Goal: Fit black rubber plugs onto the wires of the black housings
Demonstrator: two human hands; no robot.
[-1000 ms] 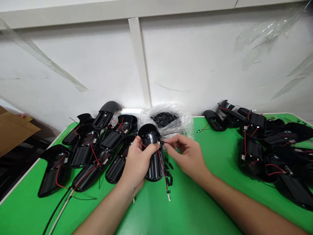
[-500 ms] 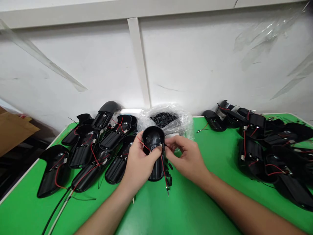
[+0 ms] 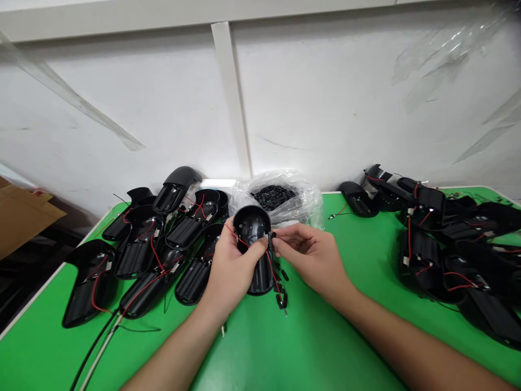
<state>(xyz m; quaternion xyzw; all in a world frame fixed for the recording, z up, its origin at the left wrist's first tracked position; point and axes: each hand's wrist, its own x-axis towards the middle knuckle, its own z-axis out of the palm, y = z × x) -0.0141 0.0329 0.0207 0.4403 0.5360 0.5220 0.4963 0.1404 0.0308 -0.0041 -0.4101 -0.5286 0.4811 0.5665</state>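
My left hand [image 3: 230, 270] is wrapped round a black plastic housing [image 3: 254, 239] with a battery bay, held upright above the green table [image 3: 285, 347]. A red wire [image 3: 272, 269] runs down the housing's right side and ends near the table. My right hand [image 3: 315, 258] pinches a small black part at the housing's right edge, thumb and forefinger pressed together. A few small black parts [image 3: 280, 297] lie on the table just below the housing.
A heap of black housings with red wires [image 3: 150, 244] lies to the left, another heap [image 3: 443, 233] to the right. A clear plastic bag of small black parts [image 3: 280, 196] stands behind my hands against the white wall. Two cables [image 3: 95, 347] cross the front left corner.
The housing has tipped a little and shifted slightly between frames. My right hand's pinch stays at the housing's right edge, moving closer in against it. The heaps have not moved.
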